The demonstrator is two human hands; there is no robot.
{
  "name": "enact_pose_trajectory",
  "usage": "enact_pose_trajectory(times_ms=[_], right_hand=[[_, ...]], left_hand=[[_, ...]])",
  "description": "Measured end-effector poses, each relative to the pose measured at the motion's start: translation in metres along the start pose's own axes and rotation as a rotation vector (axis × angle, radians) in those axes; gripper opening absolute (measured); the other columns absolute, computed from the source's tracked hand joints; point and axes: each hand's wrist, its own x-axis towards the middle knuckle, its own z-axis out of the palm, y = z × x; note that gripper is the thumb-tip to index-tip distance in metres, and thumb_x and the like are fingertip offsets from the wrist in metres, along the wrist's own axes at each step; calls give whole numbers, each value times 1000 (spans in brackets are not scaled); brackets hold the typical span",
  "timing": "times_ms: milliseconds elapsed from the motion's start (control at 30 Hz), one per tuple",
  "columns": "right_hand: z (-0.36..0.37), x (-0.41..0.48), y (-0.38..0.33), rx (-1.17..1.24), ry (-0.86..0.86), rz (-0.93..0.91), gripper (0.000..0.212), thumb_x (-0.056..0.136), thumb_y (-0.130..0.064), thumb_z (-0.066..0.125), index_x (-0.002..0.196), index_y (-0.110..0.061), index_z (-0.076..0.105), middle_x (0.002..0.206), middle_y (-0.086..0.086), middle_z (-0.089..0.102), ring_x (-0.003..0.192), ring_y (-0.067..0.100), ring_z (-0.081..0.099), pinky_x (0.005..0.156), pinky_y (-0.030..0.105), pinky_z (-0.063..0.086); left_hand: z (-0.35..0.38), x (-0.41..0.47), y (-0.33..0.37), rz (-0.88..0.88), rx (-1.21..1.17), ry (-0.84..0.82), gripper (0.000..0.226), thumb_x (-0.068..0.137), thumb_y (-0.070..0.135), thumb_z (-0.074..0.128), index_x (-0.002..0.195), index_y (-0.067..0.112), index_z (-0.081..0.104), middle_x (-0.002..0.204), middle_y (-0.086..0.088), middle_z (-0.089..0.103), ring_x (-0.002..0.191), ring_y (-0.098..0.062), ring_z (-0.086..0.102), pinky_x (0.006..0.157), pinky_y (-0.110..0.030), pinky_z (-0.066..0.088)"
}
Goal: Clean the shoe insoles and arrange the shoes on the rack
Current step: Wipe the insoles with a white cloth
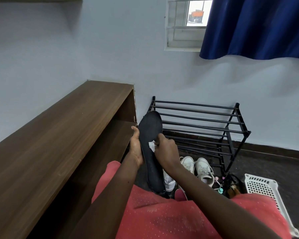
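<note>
We hold the dark insole up in front of the rack, its toe end raised over the rack's left corner post and its heel end pointing down toward our lap. Our left hand grasps it along its left edge, with the thumb up at the side and the fingers hidden behind it. Our right hand is clenched round a small wad of white cloth, pinching it and pressing it against the middle of the insole's face.

The step in hand, as we judge it, is wiping this insole. To do it well, we should back the insole firmly with the left hand so it does not bend away under the cloth. We should also work in long strokes from end to end rather than rubbing one spot. The lower half looks speckled with pale dust, so it wants attention. Turning the wad to a fresh side as it soils should stop us smearing dirt back. The insole's far side is hidden, so we cannot tell whether it needs wiping.

The shoes are not yet on the rack. A pair of white sneakers sits on the floor just in front of it, and a white basket lies in front of its right end.
</note>
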Motion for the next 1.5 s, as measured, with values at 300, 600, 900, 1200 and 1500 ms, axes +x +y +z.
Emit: enact_pose_trajectory(times_ms=[300, 600, 900, 1200, 1500], right_hand=[[-11, 45, 5, 122, 206, 36, 29, 90, 0, 46, 119, -2, 49, 92, 21, 68, 84, 36, 64, 65, 39, 51], [-14, 53, -14, 227, 231, -49, 31, 90, 1, 49, 121, -2, 51, 106, 14, 69, 98, 30, 64, 81, 36, 52], [-23, 60, -9, -11, 166, -73, 34, 91, 1, 39, 123, -7, 47, 103, 17, 65, 93, 35, 59, 64, 35, 38], [-19, 48, -8, 159, 263, -27, 39, 86, 6, 43, 119, -8, 58, 94, 11, 70, 86, 31, 63, 68, 34, 47], [-9, -15, -14, 189, -8, -220, 46, 95, -10, 50, 139, -16, 40, 114, 0, 69, 105, 22, 63, 94, 27, 35]], left_hand=[[7, -8, -12, -47, 31, -45, 77, 90, 69, 24, 103, 8, 70, 101, -17, 69, 85, -26, 70, 74, -34, 57], [17, -16, -12, -34, 65, -55, 65, 93, 63, 30, 103, 12, 69, 101, -16, 70, 92, -28, 67, 84, -39, 52], [15, -17, -12, -66, 23, -102, 72, 90, 68, 28, 112, 10, 65, 101, -16, 71, 87, -28, 69, 74, -37, 57], [16, -14, -14, -38, 59, -76, 69, 92, 64, 25, 111, 11, 64, 97, -13, 71, 87, -24, 68, 73, -33, 54], [5, 1, 0, -36, 23, 56, 92, 83, 77, 21, 105, -3, 61, 86, -23, 71, 89, -30, 65, 83, -38, 50]])
